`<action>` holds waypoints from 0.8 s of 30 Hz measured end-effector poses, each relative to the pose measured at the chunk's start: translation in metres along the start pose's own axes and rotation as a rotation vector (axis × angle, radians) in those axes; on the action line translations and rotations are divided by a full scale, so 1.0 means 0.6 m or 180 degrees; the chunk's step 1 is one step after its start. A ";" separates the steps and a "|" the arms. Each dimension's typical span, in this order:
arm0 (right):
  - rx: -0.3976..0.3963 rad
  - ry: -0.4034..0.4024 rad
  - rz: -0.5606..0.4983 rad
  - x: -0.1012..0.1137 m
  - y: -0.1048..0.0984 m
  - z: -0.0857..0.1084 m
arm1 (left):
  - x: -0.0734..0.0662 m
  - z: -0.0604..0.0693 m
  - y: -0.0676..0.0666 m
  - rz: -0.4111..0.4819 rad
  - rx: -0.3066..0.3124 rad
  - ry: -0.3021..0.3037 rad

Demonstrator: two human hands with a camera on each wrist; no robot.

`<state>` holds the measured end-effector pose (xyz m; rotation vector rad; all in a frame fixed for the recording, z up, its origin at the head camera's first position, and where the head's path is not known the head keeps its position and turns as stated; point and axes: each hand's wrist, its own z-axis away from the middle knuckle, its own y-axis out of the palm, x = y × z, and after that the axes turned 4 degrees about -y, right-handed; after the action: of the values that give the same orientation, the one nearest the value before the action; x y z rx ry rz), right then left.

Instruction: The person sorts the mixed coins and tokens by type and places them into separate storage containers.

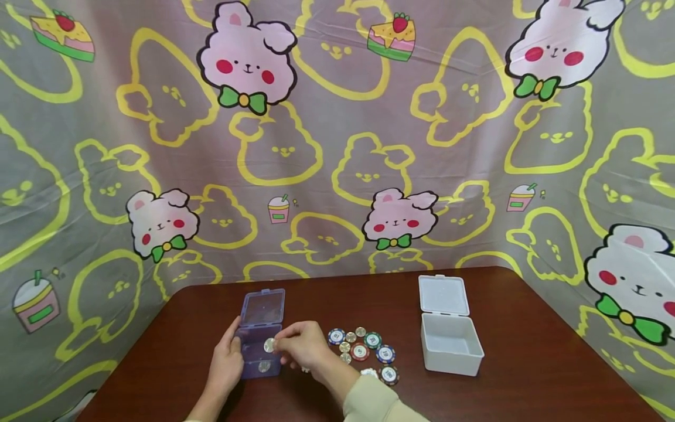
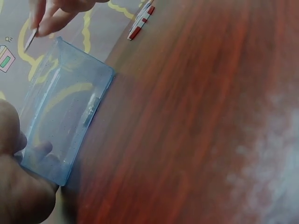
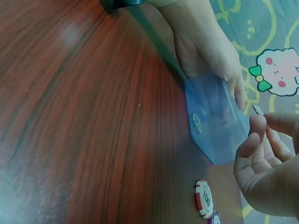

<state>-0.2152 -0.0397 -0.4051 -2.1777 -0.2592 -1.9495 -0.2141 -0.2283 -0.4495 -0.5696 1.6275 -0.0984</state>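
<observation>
My left hand [image 1: 227, 360] grips the left side of a see-through blue plastic box [image 1: 248, 371], whose lid [image 1: 263, 308] stands raised at the back. A silvery coin [image 1: 264, 366] shows through the box's front wall, low down. Above the box's opening, my right hand [image 1: 307, 344] pinches another coin [image 1: 269, 345] between thumb and fingertips. In the right wrist view this pinched coin [image 3: 257, 110] is edge-on, apart from the box. Thumb and fingers of the left hand [image 2: 23, 186] lie about one end of the box in the left wrist view.
Poker chips [image 1: 360, 351] and several gold-coloured coins [image 1: 345, 347] lie right of my right hand, some partly hidden by the forearm. Farther right stands a white box [image 1: 452, 360] with its lid up. A patterned curtain [image 1: 327, 158] hangs behind the brown table [image 1: 527, 351].
</observation>
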 end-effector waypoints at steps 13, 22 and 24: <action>-0.0216 0.0063 0.0291 -0.003 0.018 -0.019 | 0.004 -0.001 -0.001 0.0072 0.0026 -0.0023; -0.0094 -0.0094 0.0015 0.001 -0.004 -0.017 | 0.002 -0.001 -0.001 -0.0004 -0.0005 0.0029; -0.0050 -0.0090 -0.0062 0.001 -0.013 -0.016 | 0.002 0.001 -0.002 -0.0009 0.0005 0.0019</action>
<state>-0.2264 -0.0345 -0.4033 -2.2222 -0.2716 -1.9384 -0.2134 -0.2300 -0.4504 -0.5709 1.6323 -0.1037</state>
